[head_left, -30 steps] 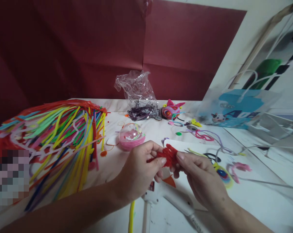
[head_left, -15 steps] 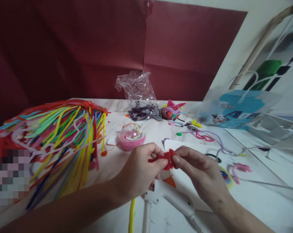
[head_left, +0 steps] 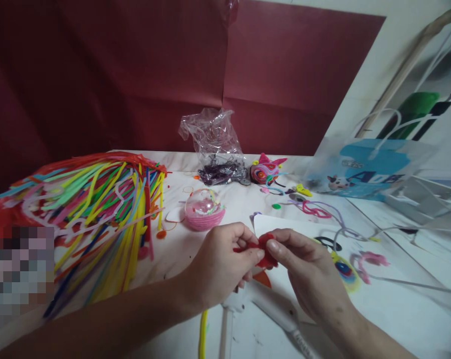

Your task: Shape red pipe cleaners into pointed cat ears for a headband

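Note:
A red fuzzy pipe cleaner (head_left: pixel 269 255), bent into a small bunched shape, is held between my two hands above the table. My left hand (head_left: pixel 220 267) pinches its left part between thumb and fingers, and a short red end shows there. On its right side, my right hand (head_left: pixel 310 267) grips it with thumb and forefinger. The fingers hide much of the shape. Below the hands lies a white tool that looks like a glue gun (head_left: pixel 274 306), partly covered by my left hand. Behind them sits a clear ball with its lower half wrapped in pink (head_left: pixel 205 222).
A heap of coloured pipe cleaners (head_left: pixel 98 199) spreads across the left. At the back stand a clear plastic bag (head_left: pixel 218 144) with dark pieces and a pink eared figure (head_left: pixel 266 169). A blue-and-clear carrier bag (head_left: pixel 371 164) stands at right, near a yellow-and-blue disc (head_left: pixel 345 269).
Both hands have shifted slightly right with the red pipe cleaner. It appears turned, and my fingers cover more of it. The view has moved a little.

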`<state>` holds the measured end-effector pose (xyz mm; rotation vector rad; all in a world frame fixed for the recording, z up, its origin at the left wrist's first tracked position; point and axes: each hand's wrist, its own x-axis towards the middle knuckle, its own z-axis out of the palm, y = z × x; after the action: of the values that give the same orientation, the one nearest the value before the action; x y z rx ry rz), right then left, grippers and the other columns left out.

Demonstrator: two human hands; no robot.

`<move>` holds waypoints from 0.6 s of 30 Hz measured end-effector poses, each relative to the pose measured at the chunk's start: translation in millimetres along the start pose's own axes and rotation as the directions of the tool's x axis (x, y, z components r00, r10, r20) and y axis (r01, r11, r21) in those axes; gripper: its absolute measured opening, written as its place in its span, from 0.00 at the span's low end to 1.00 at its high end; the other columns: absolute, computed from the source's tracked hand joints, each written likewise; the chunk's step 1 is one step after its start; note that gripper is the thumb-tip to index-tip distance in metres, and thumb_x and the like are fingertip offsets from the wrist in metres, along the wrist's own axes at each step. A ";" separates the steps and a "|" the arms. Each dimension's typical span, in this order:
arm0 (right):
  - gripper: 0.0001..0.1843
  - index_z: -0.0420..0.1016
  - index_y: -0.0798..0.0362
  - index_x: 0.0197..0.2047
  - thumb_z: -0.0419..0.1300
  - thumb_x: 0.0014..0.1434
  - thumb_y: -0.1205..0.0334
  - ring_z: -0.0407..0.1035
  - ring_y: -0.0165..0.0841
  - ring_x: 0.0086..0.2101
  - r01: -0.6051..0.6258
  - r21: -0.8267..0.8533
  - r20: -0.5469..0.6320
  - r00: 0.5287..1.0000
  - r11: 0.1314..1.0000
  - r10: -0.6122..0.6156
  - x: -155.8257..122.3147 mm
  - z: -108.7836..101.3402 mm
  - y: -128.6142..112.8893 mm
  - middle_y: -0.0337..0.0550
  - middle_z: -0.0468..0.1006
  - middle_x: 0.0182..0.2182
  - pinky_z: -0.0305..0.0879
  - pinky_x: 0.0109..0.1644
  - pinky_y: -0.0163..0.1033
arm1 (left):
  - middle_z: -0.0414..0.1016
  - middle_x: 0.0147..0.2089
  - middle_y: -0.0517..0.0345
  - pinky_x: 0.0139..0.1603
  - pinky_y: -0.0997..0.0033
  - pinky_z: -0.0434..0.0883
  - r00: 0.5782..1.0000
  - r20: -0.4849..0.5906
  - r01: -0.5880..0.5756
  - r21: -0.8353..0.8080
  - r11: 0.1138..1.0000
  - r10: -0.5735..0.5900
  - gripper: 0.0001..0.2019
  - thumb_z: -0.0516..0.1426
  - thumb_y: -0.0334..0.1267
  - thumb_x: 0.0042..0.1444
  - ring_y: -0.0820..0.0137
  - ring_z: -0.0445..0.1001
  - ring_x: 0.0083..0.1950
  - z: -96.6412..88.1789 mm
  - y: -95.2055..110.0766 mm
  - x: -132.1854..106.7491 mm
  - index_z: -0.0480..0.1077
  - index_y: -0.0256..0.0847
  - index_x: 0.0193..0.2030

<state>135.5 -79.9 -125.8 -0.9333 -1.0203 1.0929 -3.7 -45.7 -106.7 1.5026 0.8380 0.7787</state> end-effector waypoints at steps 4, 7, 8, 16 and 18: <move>0.07 0.77 0.54 0.22 0.68 0.44 0.60 0.63 0.25 0.21 -0.009 -0.012 -0.017 1.000 1.000 0.009 3.5 -1.3 -0.9 0.36 0.74 0.17 0.60 0.26 0.30 | 0.64 0.16 0.67 0.13 0.82 0.59 0.999 0.041 0.027 -0.048 0.998 -0.025 0.08 0.57 0.38 0.48 0.80 0.61 0.14 -0.9 2.5 -0.1 0.62 0.38 0.32; 0.07 0.77 0.54 0.22 0.69 0.41 0.60 0.62 0.25 0.20 -0.013 0.036 -0.076 0.997 0.999 0.015 5.9 -4.5 -2.2 0.35 0.73 0.16 0.59 0.25 0.30 | 0.67 0.19 0.63 0.14 0.80 0.61 1.000 0.030 0.003 -0.071 0.998 -0.001 0.14 0.54 0.48 0.50 0.78 0.64 0.16 -4.7 4.7 0.8 0.63 0.38 0.33; 0.07 0.77 0.54 0.22 0.70 0.40 0.60 0.62 0.25 0.20 -0.008 0.057 -0.094 0.995 0.998 0.014 6.4 -5.5 -2.9 0.35 0.73 0.16 0.58 0.25 0.30 | 0.67 0.19 0.62 0.15 0.80 0.61 1.000 0.008 -0.007 -0.065 0.998 0.008 0.15 0.52 0.50 0.52 0.78 0.65 0.16 -6.0 5.4 1.2 0.63 0.37 0.33; 0.08 0.78 0.54 0.22 0.70 0.38 0.61 0.62 0.25 0.19 -0.022 0.079 -0.136 0.990 0.997 0.033 7.6 -5.9 -4.6 0.36 0.74 0.16 0.58 0.25 0.30 | 0.65 0.16 0.66 0.15 0.81 0.61 1.000 0.004 0.027 -0.039 0.999 -0.027 0.06 0.57 0.36 0.47 0.79 0.63 0.15 -5.2 6.8 2.4 0.65 0.37 0.31; 0.09 0.77 0.54 0.22 0.71 0.36 0.60 0.63 0.26 0.20 -0.037 0.103 -0.150 0.987 0.994 0.053 8.2 -4.2 -4.8 0.37 0.75 0.16 0.58 0.25 0.30 | 0.65 0.15 0.66 0.16 0.81 0.63 1.000 -0.008 0.012 -0.072 0.997 -0.013 0.03 0.56 0.32 0.48 0.79 0.63 0.15 -3.2 7.4 1.6 0.65 0.36 0.30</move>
<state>141.9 -73.3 -120.9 -0.9472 -0.8151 1.0827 -5.0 -43.1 -99.1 1.4305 0.8169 0.7985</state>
